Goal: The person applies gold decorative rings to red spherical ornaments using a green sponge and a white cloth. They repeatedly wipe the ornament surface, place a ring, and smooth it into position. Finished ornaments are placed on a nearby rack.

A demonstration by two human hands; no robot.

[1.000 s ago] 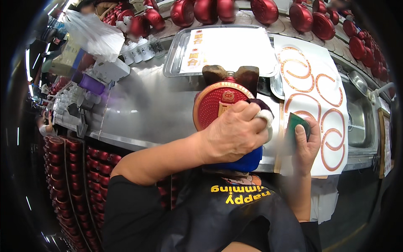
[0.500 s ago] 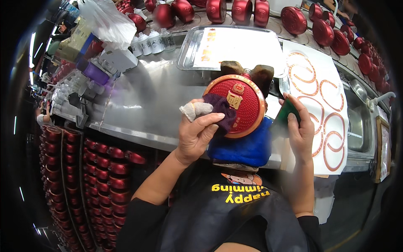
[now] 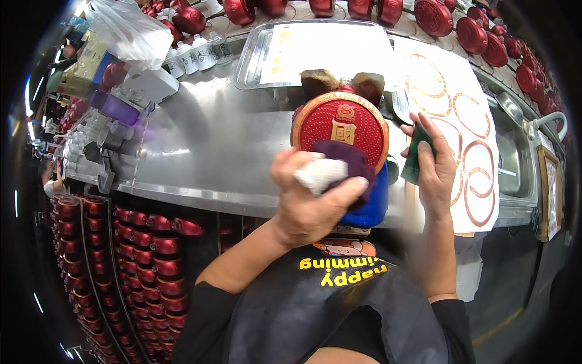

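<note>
A round red bottle with a gold rim band and a gold emblem stands face up between two dark, worn blocks, over a blue cloth-covered support. My left hand, one finger wrapped in a white covering, presses a bunched dark purple cloth against the lower part of the bottle's face, hiding that part. Just right of the bottle, my right hand grips a flat green piece between thumb and fingers, apart from the bottle. Whether it is a scraper or a pad is unclear.
Beyond the bottle sits a metal tray with a white sheet. White paper with orange ring bands lies at the right, beside a sink. White bottles stand back left; red bottles fill racks at lower left.
My left hand and the purple cloth have moved right and down across the bottle's face. The bottle now sits more upright in view. My right hand still holds the green piece.
</note>
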